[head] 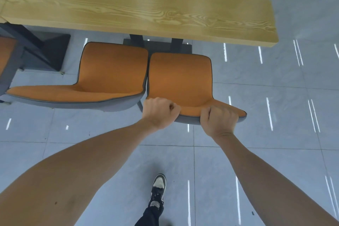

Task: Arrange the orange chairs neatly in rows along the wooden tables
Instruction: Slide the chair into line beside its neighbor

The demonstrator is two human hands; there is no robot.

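From the head camera, both hands are on one orange chair point(180, 79). The left hand point(160, 112) is curled tight over the top edge of the chair's back, near its left corner. The right hand point(219, 120) is curled tight over the same edge, closer to the right corner. Both are closed around the chair — no open fingers show.

The chair sits just in front of the hands, with its seat pointing away toward the wooden table point(139, 2). The front of the seat is close to the table's edge but not under it yet, as far as I can tell. Just left of the left hand stands a second orange chair point(111, 71). The two seats are side by side and look like they touch or almost touch. Far off to the left, a bit of a third orange seat point(7, 51) peeks in.

The chair looks stiff — a hard gray shell with an orange pad on top. It should not bend or break. It is likely not very heavy, since one person holds it by the back. The top edge of the back is a good place to hold, one hand near each corner, so the chair does not twist. On the smooth gray floor point(275, 152) it may slide easily, and it could bump the chair beside it.
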